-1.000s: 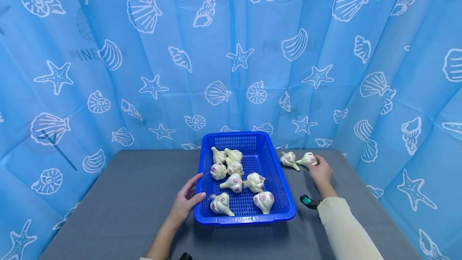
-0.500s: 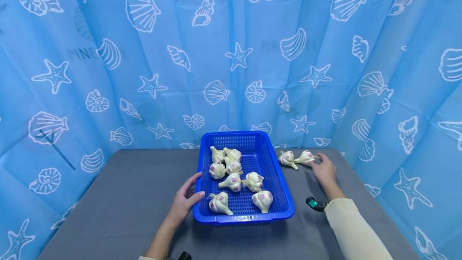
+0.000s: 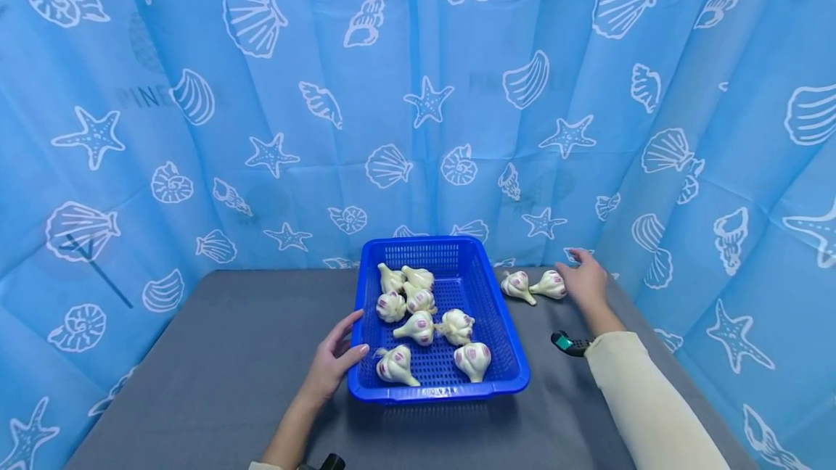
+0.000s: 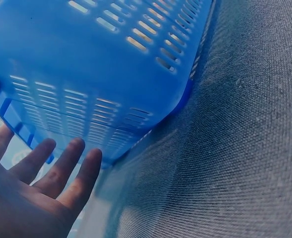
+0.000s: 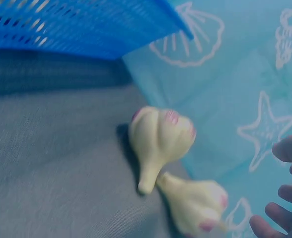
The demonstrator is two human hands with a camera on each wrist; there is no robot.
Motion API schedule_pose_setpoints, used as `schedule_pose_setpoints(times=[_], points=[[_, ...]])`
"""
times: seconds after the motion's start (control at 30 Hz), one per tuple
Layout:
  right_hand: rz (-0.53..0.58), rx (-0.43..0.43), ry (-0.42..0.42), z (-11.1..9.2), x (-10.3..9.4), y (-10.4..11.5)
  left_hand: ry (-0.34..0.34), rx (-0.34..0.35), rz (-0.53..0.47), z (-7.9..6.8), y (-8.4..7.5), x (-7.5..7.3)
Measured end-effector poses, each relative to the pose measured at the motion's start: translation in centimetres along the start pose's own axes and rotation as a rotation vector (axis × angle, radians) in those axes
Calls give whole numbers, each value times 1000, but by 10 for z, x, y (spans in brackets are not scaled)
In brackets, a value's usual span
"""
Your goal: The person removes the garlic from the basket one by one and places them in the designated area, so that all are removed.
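Observation:
At the left rim of a blue plastic basket (image 3: 509,339), my left hand (image 3: 329,365) rests with its thumb on the edge. In the left wrist view its fingers (image 4: 69,171) spread, fairly straight, beside the slotted outer wall. Several garlic bulbs (image 3: 414,328), white with purplish patches, lie inside. Two more sit on the table right of the basket: one garlic bulb (image 3: 518,286) nearer it, and another garlic bulb (image 3: 548,284) farther right. Just beyond that one, my right hand (image 3: 585,285) holds nothing, its fingers loosely spread and apart from the bulb in the right wrist view.
A grey cloth-covered table (image 3: 242,354) carries everything. Behind it and along both sides hangs a blue curtain (image 3: 418,129) with white shell and starfish prints. A black wrist device (image 3: 570,344) juts from the right wrist.
My right hand has let go of the far-right garlic bulb and drawn away from it to the right. The left hand stays at the basket rim.

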State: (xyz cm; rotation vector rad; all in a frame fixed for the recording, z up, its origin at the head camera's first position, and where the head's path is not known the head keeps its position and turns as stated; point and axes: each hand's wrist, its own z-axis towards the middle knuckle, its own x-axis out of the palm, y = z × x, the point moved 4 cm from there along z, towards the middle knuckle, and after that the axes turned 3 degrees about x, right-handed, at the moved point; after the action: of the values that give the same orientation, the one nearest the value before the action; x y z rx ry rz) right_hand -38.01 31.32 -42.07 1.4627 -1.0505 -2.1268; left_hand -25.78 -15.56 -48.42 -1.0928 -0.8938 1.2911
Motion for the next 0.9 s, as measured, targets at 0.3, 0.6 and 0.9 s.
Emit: schedule_pose_setpoints(times=[0.3,0.6,0.9], points=[[47,-29,51,3,6,44,0,-12,28,0,1,-1],[76,-77,92,3,25,83,-8,-22,37,1,2,-1],[110,-68,201,-8,47,112,-1,-22,29,1,4,-1]])
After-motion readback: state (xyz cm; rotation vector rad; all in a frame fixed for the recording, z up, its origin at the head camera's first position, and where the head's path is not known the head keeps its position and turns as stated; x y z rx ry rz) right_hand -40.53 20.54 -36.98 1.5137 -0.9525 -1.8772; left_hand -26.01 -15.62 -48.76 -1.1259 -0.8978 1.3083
